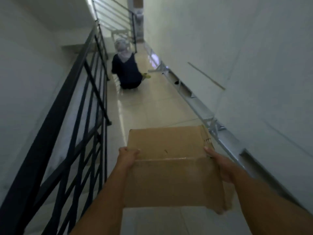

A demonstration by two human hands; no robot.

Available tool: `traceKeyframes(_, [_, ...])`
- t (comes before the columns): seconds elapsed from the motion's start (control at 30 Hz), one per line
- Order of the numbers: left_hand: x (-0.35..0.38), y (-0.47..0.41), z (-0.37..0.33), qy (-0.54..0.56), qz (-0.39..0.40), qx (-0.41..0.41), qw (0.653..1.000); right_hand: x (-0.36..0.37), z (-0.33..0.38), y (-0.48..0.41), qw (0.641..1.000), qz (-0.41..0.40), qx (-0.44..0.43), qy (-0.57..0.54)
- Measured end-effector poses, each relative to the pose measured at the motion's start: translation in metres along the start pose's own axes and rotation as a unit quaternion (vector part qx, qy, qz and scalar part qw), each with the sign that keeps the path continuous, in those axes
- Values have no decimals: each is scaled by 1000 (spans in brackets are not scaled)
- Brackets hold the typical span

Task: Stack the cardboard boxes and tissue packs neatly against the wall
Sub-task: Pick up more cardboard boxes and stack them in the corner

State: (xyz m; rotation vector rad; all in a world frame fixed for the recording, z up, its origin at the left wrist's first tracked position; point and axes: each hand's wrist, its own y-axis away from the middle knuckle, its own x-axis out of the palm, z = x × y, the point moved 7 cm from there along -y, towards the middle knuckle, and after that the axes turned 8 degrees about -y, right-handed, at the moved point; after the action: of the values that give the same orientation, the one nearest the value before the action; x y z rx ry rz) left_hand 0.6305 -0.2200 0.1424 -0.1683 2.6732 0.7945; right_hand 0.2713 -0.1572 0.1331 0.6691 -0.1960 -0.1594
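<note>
Holding a brown cardboard box (pixel 171 165) between both hands, low in the middle of the frame. Left hand (pixel 127 156) gripping the box's left edge, fingers curling over the top. Right hand (pixel 218 164) pressing flat on the box's right side, fingers pointing forward. Both arms reaching out straight from the bottom of the frame. Box floating above the pale tiled floor (pixel 152 107), lid closed. Running up the left side, a black railing (pixel 88 92). Filling the right side, a white wall (pixel 237 48). Crouching on the floor in the upper middle, another person (pixel 126 72) in dark clothes, well apart from the box.
</note>
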Motion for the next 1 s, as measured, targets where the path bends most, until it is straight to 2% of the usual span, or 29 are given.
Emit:
traceKeyframes(0.07, [17,28,-39,-9,23,42,999,-24,20,38,999,3,-23,-40])
traceKeyframes(0.23, [81,115,-110,-38,72,134,988,-114,47,139,991,-67,-77,-92])
traceKeyframes(0.37, [152,208,-135,-29,130,216,967,-202,31,235,981,-130,-106,-100])
traceKeyframes(0.5, [219,320,-139,11,214,247,945,-286,1,354,970,-183,-131,-89])
traceKeyframes(0.6, [278,413,-139,9,308,268,913,-348,-34,458,952,-245,-149,-106])
traceKeyframes(0.77, [374,572,-137,6,454,299,840,-452,-94,622,904,-363,-187,-129])
traceKeyframes(0.9, [447,679,-130,-12,526,335,782,-509,-141,731,868,-436,-194,-136])
traceKeyframes(1.0, [506,749,-117,-29,585,333,739,-548,-180,800,837,-491,-181,-159])
